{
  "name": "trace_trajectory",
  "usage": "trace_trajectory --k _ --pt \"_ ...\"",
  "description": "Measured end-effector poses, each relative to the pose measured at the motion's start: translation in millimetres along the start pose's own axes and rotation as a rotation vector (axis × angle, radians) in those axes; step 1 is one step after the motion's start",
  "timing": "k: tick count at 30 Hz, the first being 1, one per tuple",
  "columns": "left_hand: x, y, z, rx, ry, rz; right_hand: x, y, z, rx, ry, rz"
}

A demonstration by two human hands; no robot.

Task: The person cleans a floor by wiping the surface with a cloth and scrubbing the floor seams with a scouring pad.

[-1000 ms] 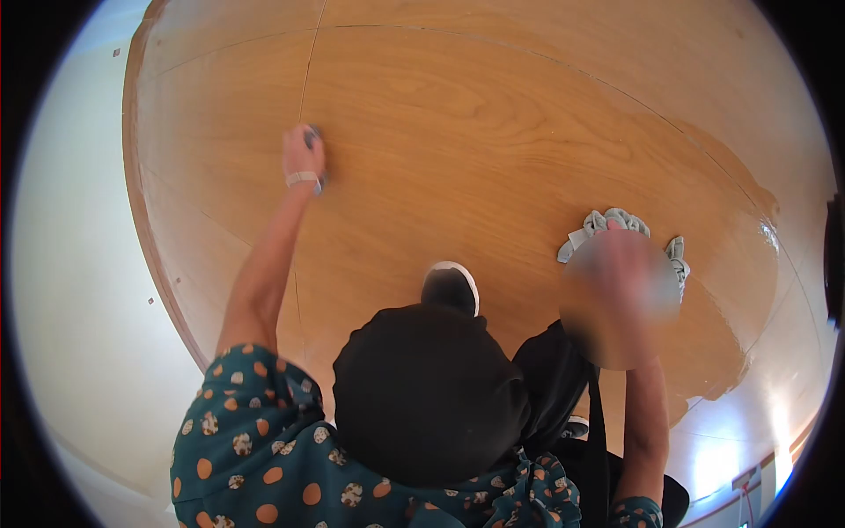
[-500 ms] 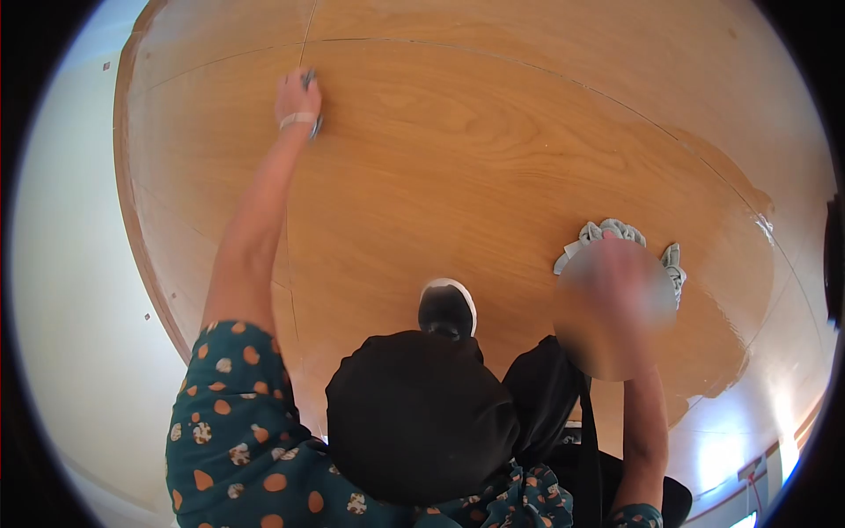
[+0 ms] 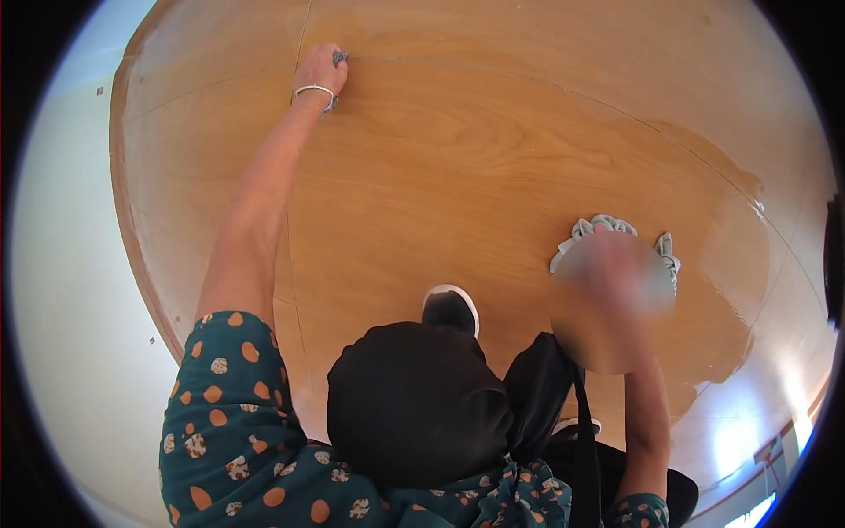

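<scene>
At the upper left, my left hand (image 3: 317,72) is stretched far forward and closed around a small bunched grey cloth (image 3: 340,58), pressed to the wood-grain floor (image 3: 422,185). Only a bit of that cloth shows past the fingers. On the right, my right hand (image 3: 616,264) lies over a crumpled light grey cloth (image 3: 604,224) on the floor, its folds sticking out in front and to the right. A round blurred patch hides most of this hand; a fingertip shows among the folds.
My black shoe (image 3: 451,310) stands on the floor below centre. A wet-looking patch (image 3: 717,330) with an uneven edge spreads at the right. Thin seams cross the floor. A brown skirting strip (image 3: 132,211) and pale wall (image 3: 66,238) border the left side.
My left hand has slid forward and to the right with its cloth, past the seam. The right hand and its cloth have shifted only slightly in view.
</scene>
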State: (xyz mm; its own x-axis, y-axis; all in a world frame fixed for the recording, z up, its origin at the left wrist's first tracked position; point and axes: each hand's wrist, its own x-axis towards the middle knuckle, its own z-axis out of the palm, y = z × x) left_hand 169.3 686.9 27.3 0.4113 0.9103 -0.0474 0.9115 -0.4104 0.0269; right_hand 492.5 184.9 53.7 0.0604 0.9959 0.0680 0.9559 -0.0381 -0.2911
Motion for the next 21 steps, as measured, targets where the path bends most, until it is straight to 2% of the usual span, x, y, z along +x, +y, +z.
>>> trace_trajectory --k 3,4,7,9,13,16,18,21 --pt "-15 31 9 -0.041 0.04 0.024 6 -1 -1 -0.01 0.026 0.01" --pt "-28 52 7 -0.094 0.037 0.152 7 -1 -1 -0.01 0.025 0.009" --pt "-50 93 -10 -0.059 -0.067 0.174 4 -2 0 -0.01 0.001 0.006" --pt "-40 74 -5 -0.084 -0.085 0.159 2 -2 1 0.004 -0.01 -0.008" --pt "5 7 -2 0.115 -0.026 0.06 7 6 -4 -0.004 0.014 -0.02" --pt "-7 37 4 0.084 -0.048 -0.01 4 0 2 0.017 0.017 0.004" --pt "-45 107 -4 -0.092 -0.009 0.122 1 1 2 0.024 0.012 0.002" --pt "-99 199 -8 -0.28 -0.137 0.377 2 4 4 0.03 0.011 -0.011"
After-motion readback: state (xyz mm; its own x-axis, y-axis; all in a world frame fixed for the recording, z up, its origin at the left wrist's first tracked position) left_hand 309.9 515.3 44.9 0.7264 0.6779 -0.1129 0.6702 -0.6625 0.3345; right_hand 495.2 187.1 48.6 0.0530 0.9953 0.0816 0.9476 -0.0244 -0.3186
